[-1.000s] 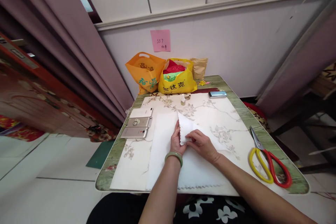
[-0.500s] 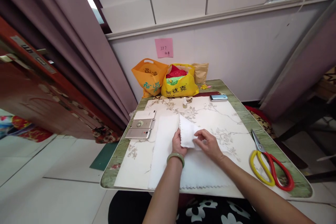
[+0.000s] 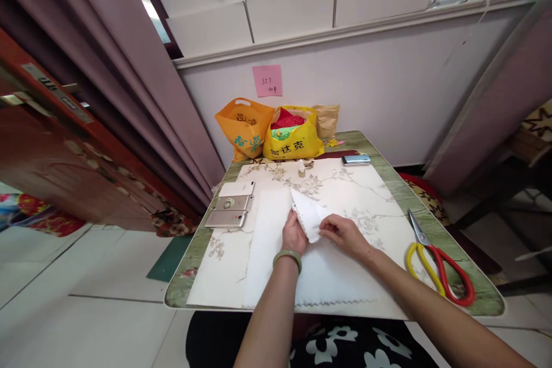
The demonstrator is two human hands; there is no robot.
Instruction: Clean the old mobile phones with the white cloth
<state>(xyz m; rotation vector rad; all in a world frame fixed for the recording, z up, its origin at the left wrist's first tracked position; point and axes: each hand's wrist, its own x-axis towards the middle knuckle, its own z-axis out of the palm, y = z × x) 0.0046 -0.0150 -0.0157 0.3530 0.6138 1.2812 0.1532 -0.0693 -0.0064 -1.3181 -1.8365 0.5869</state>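
Note:
A white felt-like cloth (image 3: 276,259) with a scalloped edge lies over the middle of the table, its far corner lifted and folded up. My left hand (image 3: 294,234), with a green bangle (image 3: 287,261) on its wrist, grips the raised part along the scalloped edge. The fingers of my right hand (image 3: 340,231) are pinched at the other side of that fold. Whether a needle or thread is between them is too small to tell. Beyond the cloth stands a small bottle (image 3: 301,168).
Scissors (image 3: 437,261) with yellow and red handles lie at the right. Three phones (image 3: 230,202) lie at the left, and a light-blue phone-like object (image 3: 356,160) at the back right. An orange bag (image 3: 244,129), a yellow bag (image 3: 297,146) and a brown pouch (image 3: 326,121) stand at the back.
The raised corner of the cloth has tilted and turned in my left hand. My right fingers have closed more tightly on its edge. The camera view has shifted slightly.

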